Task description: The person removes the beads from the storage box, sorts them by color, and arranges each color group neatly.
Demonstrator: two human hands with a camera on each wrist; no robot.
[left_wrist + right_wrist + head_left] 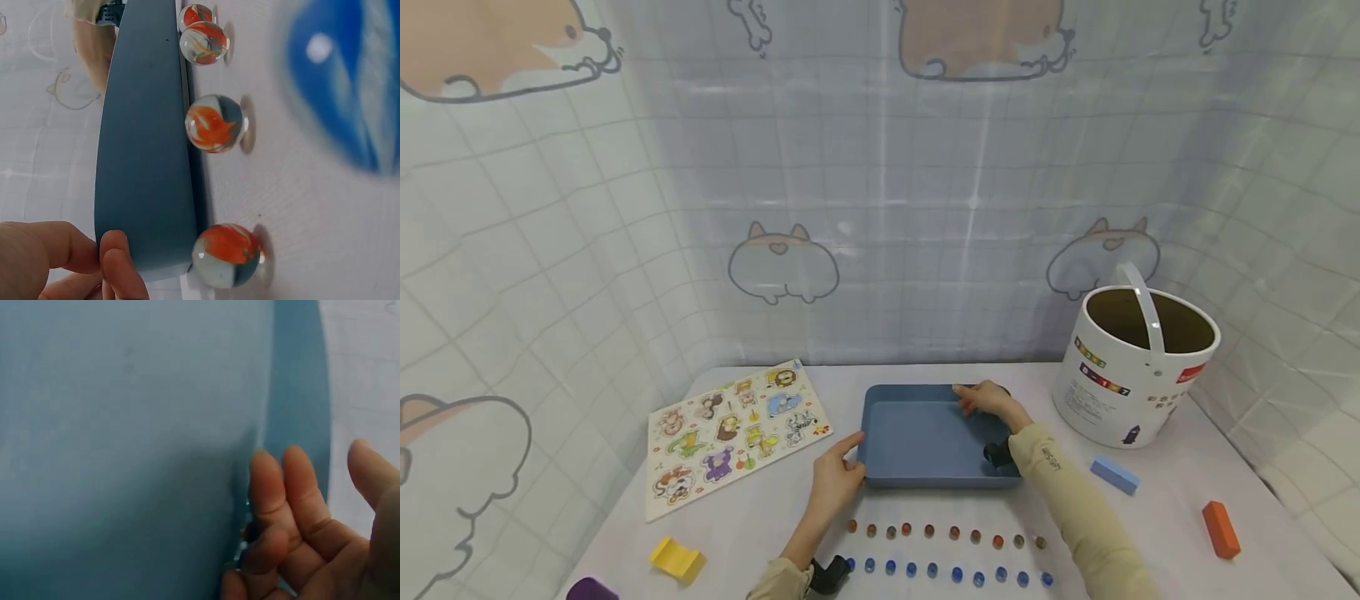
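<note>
A blue-grey rectangular tray (936, 482) lies on the table. My left hand (837, 482) pinches its left rim; in the left wrist view, thumb and fingers (116, 247) meet at the tray's corner. Over the far right part of the tray is my right hand (992, 400). Its fingers (267, 481) reach down along the inner wall, thumb held apart. Small glassy pieces, like marbles (245, 531), glint between those fingers and the wall, mostly hidden. In front of the tray runs a row of orange-swirled marbles (954, 532), and nearer me a row of blue marbles (957, 574).
A white bucket (1120, 392) with a handle stands back right. Near it lie a blue block (1115, 475) and an orange block (1221, 530). An animal picture board (737, 437) is at left, with a yellow block (677, 560) and a purple object (591, 590) closer in.
</note>
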